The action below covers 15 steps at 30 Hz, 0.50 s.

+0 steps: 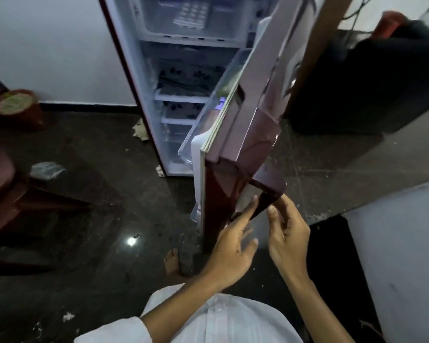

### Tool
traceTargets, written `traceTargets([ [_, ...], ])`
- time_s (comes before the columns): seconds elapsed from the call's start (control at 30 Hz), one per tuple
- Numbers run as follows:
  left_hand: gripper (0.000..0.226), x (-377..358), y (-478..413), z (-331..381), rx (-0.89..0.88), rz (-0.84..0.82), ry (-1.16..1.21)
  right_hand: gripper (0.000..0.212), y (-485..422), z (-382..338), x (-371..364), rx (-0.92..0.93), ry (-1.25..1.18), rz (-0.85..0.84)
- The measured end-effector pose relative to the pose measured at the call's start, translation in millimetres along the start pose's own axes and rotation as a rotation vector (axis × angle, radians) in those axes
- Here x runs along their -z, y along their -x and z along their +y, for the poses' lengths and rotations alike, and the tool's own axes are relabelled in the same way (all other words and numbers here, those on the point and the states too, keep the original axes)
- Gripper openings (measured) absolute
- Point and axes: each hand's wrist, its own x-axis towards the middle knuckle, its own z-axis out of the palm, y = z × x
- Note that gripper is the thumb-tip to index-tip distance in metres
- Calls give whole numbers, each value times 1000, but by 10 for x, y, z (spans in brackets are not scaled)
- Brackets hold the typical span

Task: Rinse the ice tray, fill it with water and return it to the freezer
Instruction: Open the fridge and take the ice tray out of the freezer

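The left hand is spread loosely, fingers apart and holding nothing, its index finger stretched out so the tip touches the lower end of the door handle. Just beside it, the right hand is raised to the same lower corner, its thumb below the handle's dark edge and its fingers going up behind it. Whether it actually grips that edge I cannot tell.

The handle belongs to the glossy maroon refrigerator door, which stands wide open. A clear door shelf on its inner side holds a bottle with a purple cap, too blurred for any label to be read.

Inside the refrigerator, floral-patterned liners lie on the shelves. The white ice tray sits at the top in the clear freezer compartment, well apart from both hands.

Below the hands are the person's white garment and a bare foot on the dark polished floor, which carries paper scraps and a crumpled plastic bag. A maroon plastic chair and a maroon pot stand at the left, and a black bag lies beyond the door at the right
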Motion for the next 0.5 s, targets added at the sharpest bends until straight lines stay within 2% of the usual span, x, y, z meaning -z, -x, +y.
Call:
traceTargets([
  [0.2, 80, -339, -65, 9, -68, -215, -144, 26, 199, 99, 274, -75, 66, 272],
  [0.33, 74, -427, -13, -8, -207, -300, -266, 23, 363, 87, 408, 21, 102, 430],
  [0.4, 63, -381, 21, -21, -360, -245, -365, 26, 421, 43, 437, 97, 131, 452],
  [0.5, 46, -293, 38, -57, -568, -35, -425, 28, 459, 36, 456, 156, 113, 439],
])
